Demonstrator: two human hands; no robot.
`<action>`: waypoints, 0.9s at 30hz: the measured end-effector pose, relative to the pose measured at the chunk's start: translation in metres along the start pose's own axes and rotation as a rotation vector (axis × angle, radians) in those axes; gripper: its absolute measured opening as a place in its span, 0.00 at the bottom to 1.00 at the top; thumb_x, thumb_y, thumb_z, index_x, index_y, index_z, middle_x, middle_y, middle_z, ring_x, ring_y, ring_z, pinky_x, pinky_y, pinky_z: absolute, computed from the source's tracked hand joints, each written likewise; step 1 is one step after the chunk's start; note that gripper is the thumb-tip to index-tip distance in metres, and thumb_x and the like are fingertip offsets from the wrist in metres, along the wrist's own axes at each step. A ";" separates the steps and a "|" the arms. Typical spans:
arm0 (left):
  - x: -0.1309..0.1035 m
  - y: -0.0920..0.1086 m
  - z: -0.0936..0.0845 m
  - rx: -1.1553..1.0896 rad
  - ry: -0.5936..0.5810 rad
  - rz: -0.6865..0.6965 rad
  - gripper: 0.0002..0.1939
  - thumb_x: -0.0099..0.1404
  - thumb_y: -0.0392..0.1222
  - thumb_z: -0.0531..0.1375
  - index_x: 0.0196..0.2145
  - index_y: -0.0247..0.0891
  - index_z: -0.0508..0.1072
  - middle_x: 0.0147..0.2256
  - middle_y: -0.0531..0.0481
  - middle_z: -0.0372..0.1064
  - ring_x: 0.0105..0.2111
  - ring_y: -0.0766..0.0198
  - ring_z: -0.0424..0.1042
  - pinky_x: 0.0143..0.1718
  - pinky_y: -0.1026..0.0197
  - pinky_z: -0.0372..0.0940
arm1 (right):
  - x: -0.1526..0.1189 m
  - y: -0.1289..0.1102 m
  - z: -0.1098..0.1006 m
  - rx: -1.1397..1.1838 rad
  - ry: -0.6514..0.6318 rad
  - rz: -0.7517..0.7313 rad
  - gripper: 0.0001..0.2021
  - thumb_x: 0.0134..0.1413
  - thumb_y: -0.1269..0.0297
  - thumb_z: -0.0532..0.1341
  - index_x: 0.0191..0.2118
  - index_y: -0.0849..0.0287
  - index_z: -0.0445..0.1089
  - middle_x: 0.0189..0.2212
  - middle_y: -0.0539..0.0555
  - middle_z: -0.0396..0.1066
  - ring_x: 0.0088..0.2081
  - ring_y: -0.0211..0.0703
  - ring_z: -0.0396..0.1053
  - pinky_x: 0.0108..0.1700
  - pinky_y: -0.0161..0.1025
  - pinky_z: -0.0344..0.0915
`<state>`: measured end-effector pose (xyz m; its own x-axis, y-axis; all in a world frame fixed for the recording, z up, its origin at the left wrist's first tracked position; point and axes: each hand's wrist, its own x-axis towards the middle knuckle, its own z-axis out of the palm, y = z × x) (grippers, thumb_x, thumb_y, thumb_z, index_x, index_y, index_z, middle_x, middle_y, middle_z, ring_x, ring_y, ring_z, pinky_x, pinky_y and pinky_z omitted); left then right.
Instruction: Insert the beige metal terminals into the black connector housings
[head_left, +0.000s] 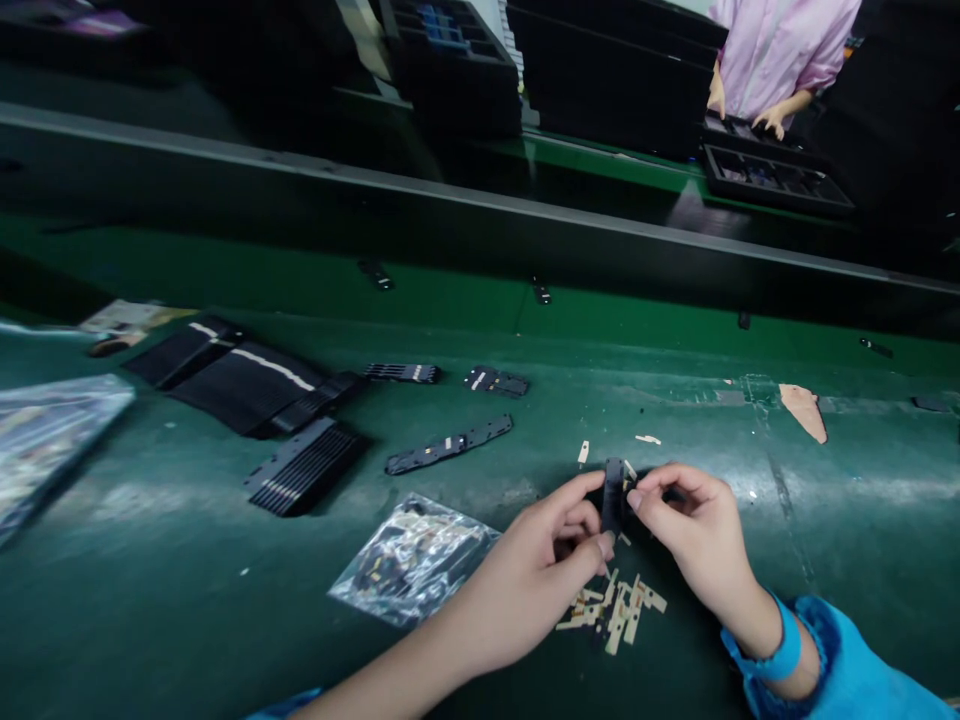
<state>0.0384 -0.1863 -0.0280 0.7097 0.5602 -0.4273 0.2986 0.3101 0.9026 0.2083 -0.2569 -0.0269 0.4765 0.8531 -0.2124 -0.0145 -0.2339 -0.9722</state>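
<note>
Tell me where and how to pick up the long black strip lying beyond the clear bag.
Pinch the long black strip across its narrow width near the middle, probably from above. It lies slantwise with both long edges exposed, and the clear bag sits on its near side. The left hand is nearer but holds a dark piece.

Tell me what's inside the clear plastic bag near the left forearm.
Small dark pieces show through the clear plastic bag, with some yellowish spots. Glare and creases hide their number and exact shapes; the left forearm appears to cover the bag's right edge.
</note>
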 end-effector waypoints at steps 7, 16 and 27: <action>-0.003 0.002 -0.006 0.011 0.159 0.044 0.25 0.70 0.53 0.58 0.59 0.37 0.65 0.27 0.55 0.70 0.29 0.59 0.73 0.34 0.56 0.66 | -0.003 -0.005 -0.003 0.078 -0.134 0.082 0.05 0.46 0.63 0.72 0.26 0.57 0.79 0.23 0.49 0.71 0.24 0.36 0.64 0.27 0.34 0.59; -0.001 -0.003 0.002 0.163 0.210 0.194 0.18 0.72 0.49 0.54 0.55 0.40 0.68 0.27 0.57 0.67 0.28 0.61 0.69 0.32 0.59 0.63 | -0.013 -0.004 0.002 0.160 -0.237 0.091 0.02 0.46 0.68 0.71 0.27 0.58 0.79 0.24 0.47 0.70 0.26 0.35 0.64 0.30 0.34 0.60; -0.003 -0.001 0.000 0.350 0.167 0.211 0.19 0.73 0.47 0.51 0.57 0.42 0.70 0.26 0.58 0.68 0.24 0.63 0.67 0.27 0.62 0.58 | -0.015 -0.003 0.007 0.199 -0.333 0.232 0.04 0.42 0.68 0.72 0.25 0.59 0.77 0.19 0.46 0.69 0.21 0.32 0.58 0.25 0.31 0.56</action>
<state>0.0362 -0.1884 -0.0279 0.6740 0.7087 -0.2085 0.3769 -0.0871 0.9221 0.1950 -0.2660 -0.0217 0.1325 0.8998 -0.4157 -0.2724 -0.3702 -0.8881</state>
